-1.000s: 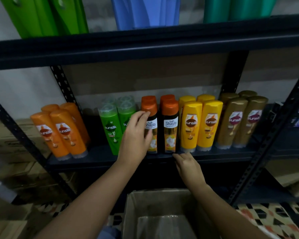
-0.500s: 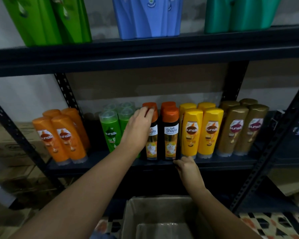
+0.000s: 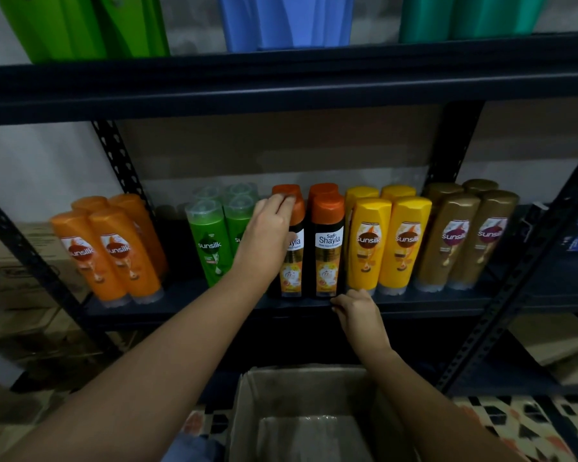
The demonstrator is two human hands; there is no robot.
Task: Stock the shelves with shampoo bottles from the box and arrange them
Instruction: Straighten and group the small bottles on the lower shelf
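On the dark metal shelf (image 3: 447,303) stand groups of shampoo bottles: orange (image 3: 114,255), green (image 3: 209,245), black with orange caps (image 3: 327,248), yellow (image 3: 387,245) and gold (image 3: 461,241). My left hand (image 3: 266,238) reaches over the front left black bottle (image 3: 292,276), with its fingers curled over the orange caps. My right hand (image 3: 356,313) holds the shelf's front edge just below the black bottles, fingers hooked over the lip. The open cardboard box (image 3: 247,411) sits below between my arms, and only clear plastic shows inside it.
An upper shelf (image 3: 281,81) carries large green, blue and teal bottles. Perforated uprights (image 3: 121,161) frame the bay. Cardboard cartons (image 3: 10,278) are stacked at the left. A lower shelf at the right holds another carton (image 3: 561,345). The floor is patterned tile (image 3: 521,428).
My left hand rose from the black bottle's label to its orange cap and curled over it. My right hand stayed on the shelf edge.
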